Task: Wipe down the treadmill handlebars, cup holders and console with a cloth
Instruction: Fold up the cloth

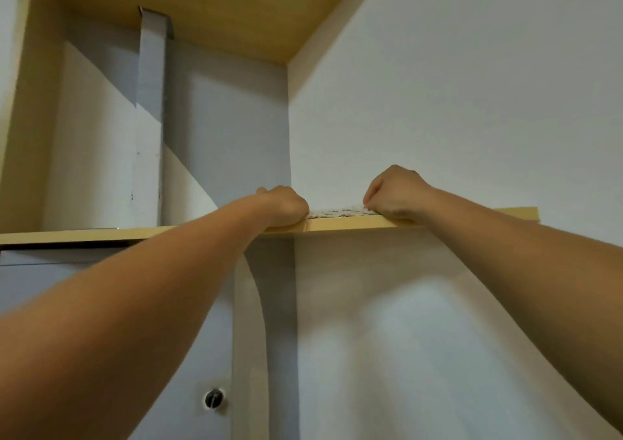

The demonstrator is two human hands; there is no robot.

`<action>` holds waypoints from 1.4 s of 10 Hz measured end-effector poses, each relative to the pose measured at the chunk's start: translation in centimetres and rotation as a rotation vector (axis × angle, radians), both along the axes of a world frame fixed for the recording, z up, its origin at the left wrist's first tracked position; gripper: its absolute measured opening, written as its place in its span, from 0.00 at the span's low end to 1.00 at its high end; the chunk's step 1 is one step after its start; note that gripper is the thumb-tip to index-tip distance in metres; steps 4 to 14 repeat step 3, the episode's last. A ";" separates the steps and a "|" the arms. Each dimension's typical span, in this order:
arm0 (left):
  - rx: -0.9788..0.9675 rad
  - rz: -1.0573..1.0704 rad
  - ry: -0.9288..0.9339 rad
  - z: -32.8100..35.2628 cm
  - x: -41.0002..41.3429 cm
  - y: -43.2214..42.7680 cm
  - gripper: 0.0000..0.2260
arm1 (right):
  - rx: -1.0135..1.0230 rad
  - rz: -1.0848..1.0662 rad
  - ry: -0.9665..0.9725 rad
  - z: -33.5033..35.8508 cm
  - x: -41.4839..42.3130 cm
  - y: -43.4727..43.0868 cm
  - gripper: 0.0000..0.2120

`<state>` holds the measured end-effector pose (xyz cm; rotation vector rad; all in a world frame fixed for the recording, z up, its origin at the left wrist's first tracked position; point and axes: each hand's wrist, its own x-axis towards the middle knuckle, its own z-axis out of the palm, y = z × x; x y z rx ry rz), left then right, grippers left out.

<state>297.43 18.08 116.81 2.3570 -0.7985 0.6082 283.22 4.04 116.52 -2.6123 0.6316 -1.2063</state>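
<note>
Soft, dim light; slight blur, wide-angle edges curved.

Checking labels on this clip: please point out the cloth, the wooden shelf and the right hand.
cloth (337,212): head view, on the white textured strip between the hands.
wooden shelf (354,224): head view, on its front edge.
right hand (394,193): head view, on the back of the hand.

A single wide-angle view, from a camera worn on the person's head. It tilts upward and forward from below a wooden shelf (354,225) set against a white wall (472,102). Both forearms stretch from the lower corners, close to the lens. The left hand (285,205) and right hand (396,193) meet at a cloth (337,212) near mid-frame.
</note>
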 end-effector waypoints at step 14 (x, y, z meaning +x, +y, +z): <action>-0.617 -0.448 0.070 -2.4 -4.1 5.3 0.14 | 0.217 0.380 -0.610 -1.9 -4.5 1.3 0.08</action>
